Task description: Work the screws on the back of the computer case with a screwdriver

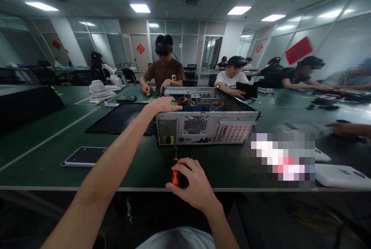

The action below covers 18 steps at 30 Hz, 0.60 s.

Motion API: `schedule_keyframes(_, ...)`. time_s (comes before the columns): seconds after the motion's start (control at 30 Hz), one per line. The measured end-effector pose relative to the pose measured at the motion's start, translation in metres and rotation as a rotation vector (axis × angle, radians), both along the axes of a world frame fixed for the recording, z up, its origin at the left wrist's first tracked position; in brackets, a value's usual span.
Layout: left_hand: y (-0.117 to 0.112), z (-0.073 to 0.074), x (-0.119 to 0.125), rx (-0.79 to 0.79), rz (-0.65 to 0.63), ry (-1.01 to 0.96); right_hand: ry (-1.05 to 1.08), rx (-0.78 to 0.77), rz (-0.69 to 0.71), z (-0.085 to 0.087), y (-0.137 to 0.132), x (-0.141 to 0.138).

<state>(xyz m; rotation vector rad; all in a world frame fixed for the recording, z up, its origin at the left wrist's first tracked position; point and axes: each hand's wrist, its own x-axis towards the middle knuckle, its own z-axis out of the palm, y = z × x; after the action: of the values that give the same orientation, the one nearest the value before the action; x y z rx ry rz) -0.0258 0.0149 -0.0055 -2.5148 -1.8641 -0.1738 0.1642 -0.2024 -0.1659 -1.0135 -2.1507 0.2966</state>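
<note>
An open desktop computer case [203, 123] lies on its side on the green table [139, 164], its rear panel toward me and wires showing inside. My left hand [164, 105] rests on the case's top left edge, fingers curled over the rim. My right hand [193, 181] is near the table's front edge, closed around an orange and black screwdriver [175, 173] whose thin shaft points up toward the case's rear panel.
A black side panel [121, 117] lies left of the case and a dark tablet [85, 156] sits at the near left. White flat objects [339, 175] lie at the right. Other people sit at the far side; another person's hand [344, 128] reaches in at right.
</note>
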Motion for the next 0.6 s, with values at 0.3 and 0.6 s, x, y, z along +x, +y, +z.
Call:
schedule_keyframes(0.3,-0.005,0.003,0.002,-0.023,0.001,-0.013,-0.005,0.232,-0.136,-0.011,0.005,-0.009)
schedule_keyframes(0.6,-0.014,0.007,0.002,-0.059,0.089,-0.141,-0.021,-0.061,-0.074,-0.001,0.002,-0.006)
